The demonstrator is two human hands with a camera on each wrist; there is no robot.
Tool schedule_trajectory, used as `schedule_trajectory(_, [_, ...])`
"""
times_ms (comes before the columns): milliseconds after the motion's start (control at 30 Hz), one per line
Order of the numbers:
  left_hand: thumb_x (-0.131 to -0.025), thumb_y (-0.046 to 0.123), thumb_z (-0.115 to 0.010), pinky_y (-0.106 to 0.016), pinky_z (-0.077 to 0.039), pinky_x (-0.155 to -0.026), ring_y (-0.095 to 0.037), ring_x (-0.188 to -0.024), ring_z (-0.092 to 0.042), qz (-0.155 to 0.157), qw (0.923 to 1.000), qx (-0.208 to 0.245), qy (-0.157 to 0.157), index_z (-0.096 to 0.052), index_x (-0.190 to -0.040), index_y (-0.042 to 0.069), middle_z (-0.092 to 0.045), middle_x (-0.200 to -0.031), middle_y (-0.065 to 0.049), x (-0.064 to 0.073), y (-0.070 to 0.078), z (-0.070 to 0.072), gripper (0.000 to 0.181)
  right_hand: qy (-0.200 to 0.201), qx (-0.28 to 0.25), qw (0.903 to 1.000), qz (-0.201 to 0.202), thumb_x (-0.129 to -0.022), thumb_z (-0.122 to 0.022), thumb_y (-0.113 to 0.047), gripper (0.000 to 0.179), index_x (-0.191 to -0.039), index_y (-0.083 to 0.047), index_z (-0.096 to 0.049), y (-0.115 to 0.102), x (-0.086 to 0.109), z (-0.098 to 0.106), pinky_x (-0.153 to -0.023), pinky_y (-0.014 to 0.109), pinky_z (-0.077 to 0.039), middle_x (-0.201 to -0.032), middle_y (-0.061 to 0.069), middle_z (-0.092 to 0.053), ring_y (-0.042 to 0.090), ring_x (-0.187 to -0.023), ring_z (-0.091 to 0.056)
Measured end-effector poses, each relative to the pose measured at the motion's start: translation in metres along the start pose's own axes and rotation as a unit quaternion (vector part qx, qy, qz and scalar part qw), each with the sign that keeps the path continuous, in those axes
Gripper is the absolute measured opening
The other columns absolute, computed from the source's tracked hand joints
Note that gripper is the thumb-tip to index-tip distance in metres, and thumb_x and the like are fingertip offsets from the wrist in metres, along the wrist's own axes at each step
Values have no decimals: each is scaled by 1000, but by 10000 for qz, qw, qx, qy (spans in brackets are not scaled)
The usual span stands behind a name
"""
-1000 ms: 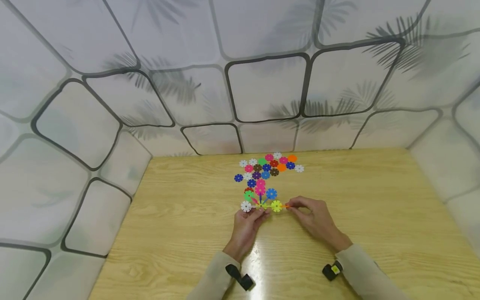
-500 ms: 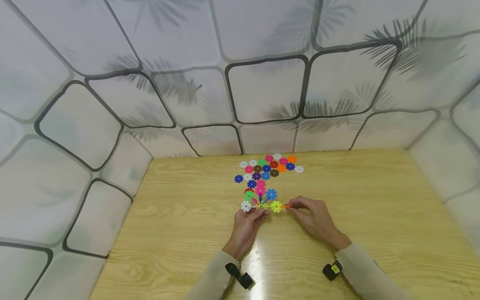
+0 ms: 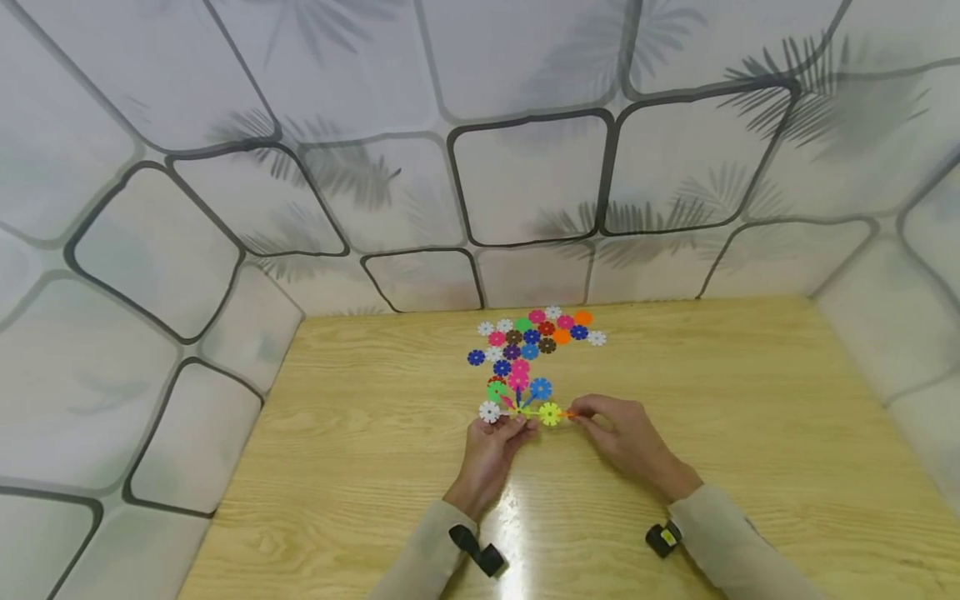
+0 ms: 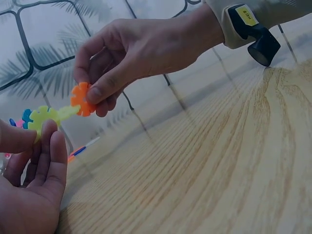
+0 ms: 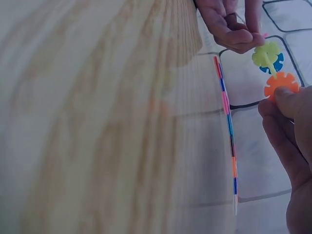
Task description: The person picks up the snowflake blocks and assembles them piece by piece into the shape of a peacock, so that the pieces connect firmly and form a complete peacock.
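Observation:
My left hand [image 3: 487, 462] pinches the yellow-green middle disc [image 4: 43, 119] of a cluster of notched plastic discs, held above the table. Around that middle, short edge-on discs carry a white disc [image 3: 490, 412], a green disc [image 3: 497, 391], a pink disc [image 3: 518, 381], a light blue disc [image 3: 541, 388] and a yellow disc [image 3: 550, 414]. Between thumb and fingers, my right hand [image 3: 630, 437] grips an orange notched disc [image 5: 282, 86]. The orange disc meets the cluster's yellow end at its edge. How deep their slots interlock is hard to tell.
Several loose notched discs [image 3: 532, 337] in many colours lie flat behind the cluster on the wooden table [image 3: 360, 433]. A patterned cloth wall [image 3: 536, 179] rises along the table's back edge, with more at the sides. Each wrist wears a small black camera [image 3: 663, 540].

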State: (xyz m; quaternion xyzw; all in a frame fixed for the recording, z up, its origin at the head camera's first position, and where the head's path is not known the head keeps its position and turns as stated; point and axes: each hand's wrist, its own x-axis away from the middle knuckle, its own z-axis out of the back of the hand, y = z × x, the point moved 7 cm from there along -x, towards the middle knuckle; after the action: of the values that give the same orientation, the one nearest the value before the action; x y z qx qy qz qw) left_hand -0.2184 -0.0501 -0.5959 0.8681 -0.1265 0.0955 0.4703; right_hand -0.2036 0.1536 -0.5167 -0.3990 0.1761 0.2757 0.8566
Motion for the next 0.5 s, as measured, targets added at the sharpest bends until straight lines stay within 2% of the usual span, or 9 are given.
schedule_trajectory(133, [-103,-11,-61,-31,-67,-92,-14,-86,-81,-54,10000,-37,-34,-57,-87,8,-78,-85,-2,1,2,-1,25,-170,262,9995,90,-92,-81,8,19,-104,-7,-79,-6,-3,0,-85,35,-68,-102,3,-84,19,-94,-82])
schedule_trajectory(233, [-103,-11,-60,-31,-67,-91,-14,-86,-81,-89,9999,-73,-91,-57,-88,9,-79,-86,-2,1,3,-2,25,-231,372,9990,130,-92,-81,7,18,-104,-7,-78,-11,-6,2,-85,37,-68,-102,4,-84,20,-95,-82])
schedule_trajectory(500, [-104,-8,-61,-30,-66,-93,-13,-88,-81,-56,9997,-169,-188,-56,-90,11,-80,-89,-1,1,3,-1,24,-102,-17,9998,-174,-96,-79,5,14,-102,-8,-78,-11,-10,5,-82,34,-68,-98,5,-84,19,-90,-82])
